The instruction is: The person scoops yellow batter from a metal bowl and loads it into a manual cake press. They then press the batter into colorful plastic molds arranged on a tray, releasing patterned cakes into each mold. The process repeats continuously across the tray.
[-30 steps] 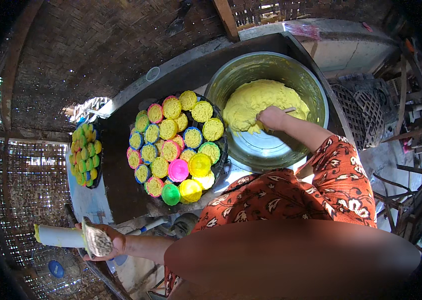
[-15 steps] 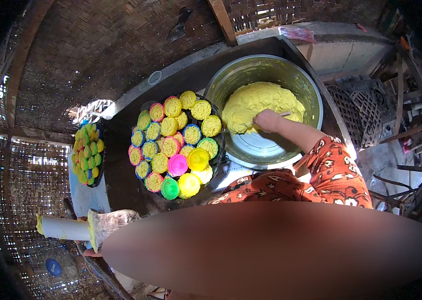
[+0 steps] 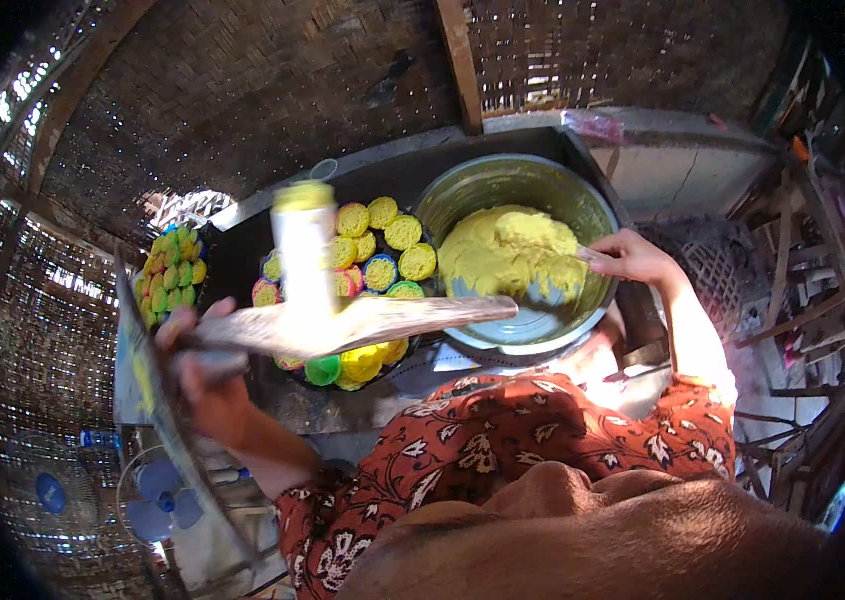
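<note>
A large metal basin [image 3: 598, 190] holds soft yellow dough [image 3: 483, 255]. Over its right side, my right hand [image 3: 635, 257] is closed on a short light handle, seemingly of a spoon [image 3: 593, 254], whose far end meets the dough and is hidden. My left hand [image 3: 208, 375], blurred, grips the left end of a wooden bar [image 3: 423, 318]. A white tube [image 3: 303, 240] stands up from this bar, with yellow dough at its top. Behind the tube and bar sits a round tray of coloured cups [image 3: 383, 272] filled with yellow dough strands, partly covered from view.
Another tray of yellow and green pieces [image 3: 175, 275] is at the far left. A long dark piece of wood [image 3: 183, 430] slants past my left hand. Fans [image 3: 163, 495] stand at lower left. Woven bamboo walls [image 3: 273, 90] rise behind the table.
My left hand has brought the bar and tube up and rightward, from beside the table to in front of the cups. My right hand has shifted right, from the dough towards the basin's rim.
</note>
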Motion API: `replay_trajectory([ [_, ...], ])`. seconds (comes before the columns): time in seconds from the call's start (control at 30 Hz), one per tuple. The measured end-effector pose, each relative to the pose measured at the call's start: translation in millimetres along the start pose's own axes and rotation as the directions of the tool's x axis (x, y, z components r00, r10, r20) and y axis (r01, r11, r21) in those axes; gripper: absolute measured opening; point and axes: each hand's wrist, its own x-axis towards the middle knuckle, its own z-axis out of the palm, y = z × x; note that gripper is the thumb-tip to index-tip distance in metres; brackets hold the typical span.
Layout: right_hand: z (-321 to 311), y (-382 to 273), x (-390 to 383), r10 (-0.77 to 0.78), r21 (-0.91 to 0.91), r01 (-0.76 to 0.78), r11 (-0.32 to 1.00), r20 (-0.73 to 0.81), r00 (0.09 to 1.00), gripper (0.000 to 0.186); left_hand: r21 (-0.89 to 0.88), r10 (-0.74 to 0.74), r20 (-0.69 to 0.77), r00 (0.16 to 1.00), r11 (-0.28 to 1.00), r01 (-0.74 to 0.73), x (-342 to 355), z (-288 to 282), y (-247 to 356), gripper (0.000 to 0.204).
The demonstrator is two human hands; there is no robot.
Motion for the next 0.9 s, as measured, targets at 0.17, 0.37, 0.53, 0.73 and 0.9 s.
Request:
replay_trajectory([
  [0.17, -4, -49, -60, -0.092, 0.357, 0.116, 0.927, -0.085, 0.992, 0.046, 0.296, -0.107, 0.367, 0.924, 0.955, -0.007, 21, 85, -40, 0.035],
  [0.37, 24, -83, -91, -0.229, 0.433, 0.289, 0.854, -0.187, 0.955, 0.051, 0.598, -0.176, 0.557, 0.812, 0.763, -0.245, 25, 198, -77, 0.039],
  [0.53, -6, -126, -119, -0.48, -0.654, 0.261, 0.71, -0.177, 0.859, 0.039, 0.572, -0.154, 0.675, 0.721, 0.726, -0.381, 20, 217, -69, 0.039],
  [0.73, 4, -198, -120, -0.507, -0.948, -0.041, 0.317, -0.206, 0.837, 0.019, 0.526, -0.079, 0.713, 0.697, 0.718, -0.456, 14, 236, -85, 0.041],
  [0.9, 46, -194, -89, -0.805, -0.983, -0.083, -0.163, 0.084, 0.588, 0.012, 0.498, -0.057, 0.676, 0.735, 0.77, -0.399, 19, 243, -86, 0.04],
])
